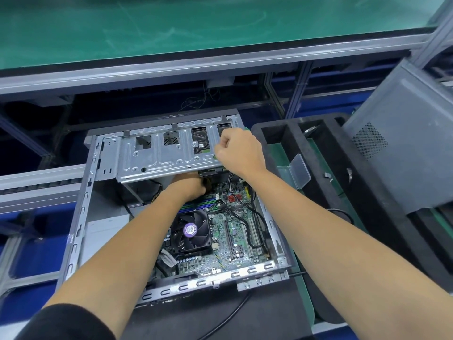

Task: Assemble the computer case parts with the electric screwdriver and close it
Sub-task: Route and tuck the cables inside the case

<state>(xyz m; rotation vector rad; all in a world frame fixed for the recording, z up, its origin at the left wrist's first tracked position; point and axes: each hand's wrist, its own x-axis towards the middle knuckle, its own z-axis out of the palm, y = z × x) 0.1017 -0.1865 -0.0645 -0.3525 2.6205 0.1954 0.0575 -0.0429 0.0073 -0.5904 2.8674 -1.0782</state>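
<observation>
The open computer case (pixel 81 217) lies flat with its motherboard (pixel 235 231) and CPU fan (pixel 190 231) exposed. A silver drive cage (pixel 159 155) spans the case's far end. My right hand (pixel 239 150) sits on the cage's right end, fingers curled in a fist around its edge. My left hand (pixel 188 186) reaches under the cage's front edge near yellow and black cables, and its fingers are hidden. The grey side panel (pixel 404 148) leans upright at the right. No electric screwdriver shows.
A black foam tray (pixel 323 204) stands right of the case, with a small clear plastic box (pixel 297 174) open in it. A green-topped bench (pixel 171 28) with an aluminium frame runs across the back. A black cable (pixel 232 312) trails in front of the case.
</observation>
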